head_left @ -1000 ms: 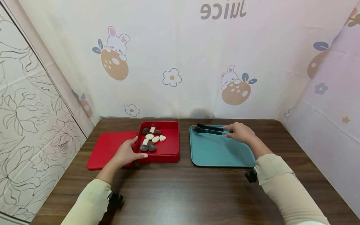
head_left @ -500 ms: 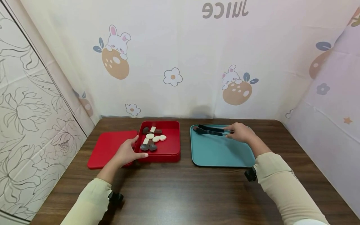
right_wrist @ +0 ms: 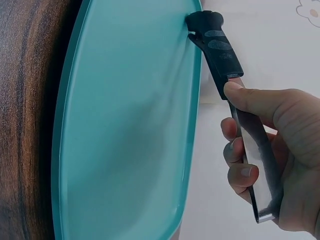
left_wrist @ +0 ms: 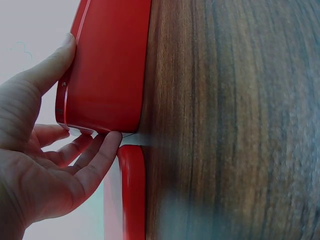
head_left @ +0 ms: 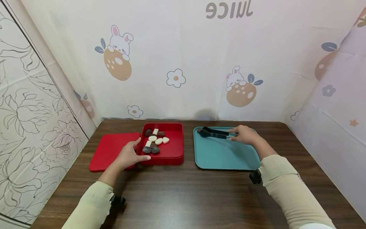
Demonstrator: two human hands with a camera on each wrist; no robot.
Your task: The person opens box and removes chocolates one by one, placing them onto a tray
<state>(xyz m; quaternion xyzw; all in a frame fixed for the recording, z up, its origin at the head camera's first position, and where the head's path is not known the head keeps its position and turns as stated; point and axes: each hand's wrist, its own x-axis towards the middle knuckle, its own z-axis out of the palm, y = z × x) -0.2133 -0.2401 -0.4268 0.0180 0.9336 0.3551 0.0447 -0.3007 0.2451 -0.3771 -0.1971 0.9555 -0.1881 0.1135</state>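
Note:
My left hand (head_left: 128, 155) rests at the near left corner of a red box (head_left: 174, 146), thumb against its front wall and extended fingers along its left side. Several dark and cream chocolate-like pieces (head_left: 158, 142) lie in the box's left part. My right hand (head_left: 246, 135) grips a pair of tongs (right_wrist: 257, 145) by the metal arms, thumb on one side and fingers curled on the other. Black tongs tips reach over the far left corner of a teal tray (head_left: 226, 156). A small brown piece (head_left: 199, 130) shows at the tips; I cannot tell whether they pinch it.
A red lid (head_left: 110, 149) lies flat to the left of the box, beneath my left wrist. The wooden table (head_left: 177, 197) ends at a printed cloth (head_left: 177, 47) behind the box and tray. Bare wood separates box from tray.
The tongs' tips and the brown piece have shifted slightly to the right over the tray. My left hand and the box have kept their places.

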